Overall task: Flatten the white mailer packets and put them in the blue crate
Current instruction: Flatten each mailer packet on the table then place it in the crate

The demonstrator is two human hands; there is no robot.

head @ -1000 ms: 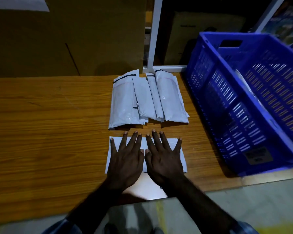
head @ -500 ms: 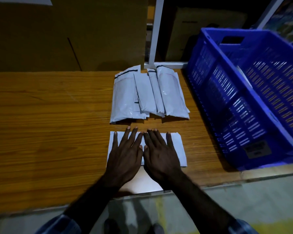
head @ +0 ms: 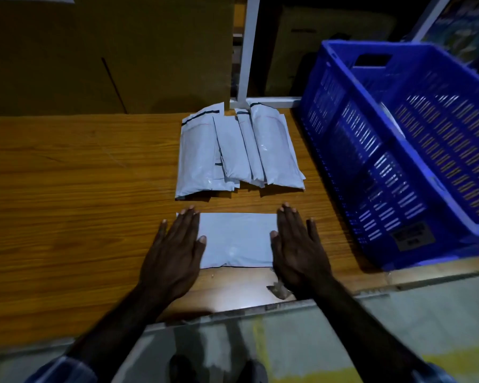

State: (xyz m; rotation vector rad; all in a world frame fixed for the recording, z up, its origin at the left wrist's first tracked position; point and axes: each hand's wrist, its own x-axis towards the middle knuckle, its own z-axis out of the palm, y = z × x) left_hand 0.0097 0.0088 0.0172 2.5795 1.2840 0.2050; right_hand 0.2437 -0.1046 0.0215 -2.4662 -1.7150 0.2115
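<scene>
Wooden table (head: 67, 189), flat hands' grip apart on mailer (head: 237, 239), packet pile (head: 238, 153) behind, blue crate (head: 398, 161) right.

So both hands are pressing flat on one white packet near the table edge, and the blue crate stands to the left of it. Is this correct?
Not quite: the blue crate stands to the right of the packet, not the left, as the head view shows. The rest holds: the left hand and right hand press flat on its two ends, near the table edge.
</scene>
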